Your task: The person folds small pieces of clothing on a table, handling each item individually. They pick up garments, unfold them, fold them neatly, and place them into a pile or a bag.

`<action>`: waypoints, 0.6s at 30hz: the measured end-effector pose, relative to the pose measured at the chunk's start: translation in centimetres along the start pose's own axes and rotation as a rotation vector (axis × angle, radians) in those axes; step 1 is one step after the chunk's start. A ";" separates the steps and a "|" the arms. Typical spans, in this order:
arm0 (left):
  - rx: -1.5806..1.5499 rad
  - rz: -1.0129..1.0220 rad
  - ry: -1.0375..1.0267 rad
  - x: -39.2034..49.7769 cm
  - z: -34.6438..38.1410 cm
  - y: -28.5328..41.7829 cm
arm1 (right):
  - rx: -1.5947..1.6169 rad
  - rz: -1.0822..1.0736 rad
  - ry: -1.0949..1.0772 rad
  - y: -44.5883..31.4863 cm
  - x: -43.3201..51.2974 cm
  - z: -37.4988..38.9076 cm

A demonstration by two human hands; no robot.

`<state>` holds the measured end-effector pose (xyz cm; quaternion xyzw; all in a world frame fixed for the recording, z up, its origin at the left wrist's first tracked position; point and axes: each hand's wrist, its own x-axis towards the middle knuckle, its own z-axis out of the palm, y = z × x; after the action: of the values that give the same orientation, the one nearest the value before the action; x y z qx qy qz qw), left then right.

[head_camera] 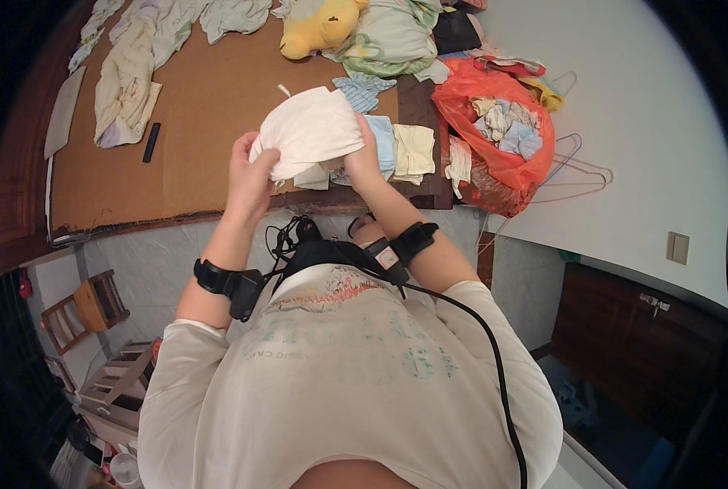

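A white cloth garment [312,131] is held up in both hands above the front edge of a brown bed mat [205,116]. My left hand [253,165] pinches its lower left side, thumb on top. On the other side, my right hand [364,156] grips the right edge, its fingers mostly hidden behind the cloth. Just right of that hand lie a folded light blue cloth [382,140] and a folded pale yellow cloth [414,150]. A blue striped garment [364,90] lies crumpled behind them. Part of a folded whitish cloth [312,176] shows below the held one.
An orange-red plastic bag [456,91] of clothes stands at the right, with wire hangers [584,174] beside it. Farther back lie a yellow plush toy [318,27] and a bundled quilt [394,36]. A black remote control [151,142] and a cream blanket [125,91] are at left.
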<state>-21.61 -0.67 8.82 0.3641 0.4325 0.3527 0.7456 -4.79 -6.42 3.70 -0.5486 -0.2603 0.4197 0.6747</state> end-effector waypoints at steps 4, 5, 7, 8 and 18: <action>0.576 0.043 -0.014 0.3 -2.5 -1.5 | 0.104 0.109 -0.131 -1.4 -0.2 -0.4; 0.551 0.139 -0.108 0.3 -2.6 -1.8 | 0.077 0.161 -0.172 -1.4 -0.4 -0.5; 0.505 0.278 -0.285 0.2 -2.3 -2.3 | 0.286 0.300 -0.272 -0.6 -0.9 -0.2; 0.450 0.319 -0.372 0.7 -1.7 -2.7 | 0.345 0.390 -0.316 -0.1 -1.1 -0.1; 0.130 -0.430 -0.169 3.0 -4.1 -8.0 | -0.135 0.621 -0.338 7.0 0.1 -6.3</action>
<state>-22.48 -1.10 -0.63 0.3391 0.4579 0.1253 0.8122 -1.62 -9.28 -4.70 -0.5678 -0.2160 0.6713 0.4246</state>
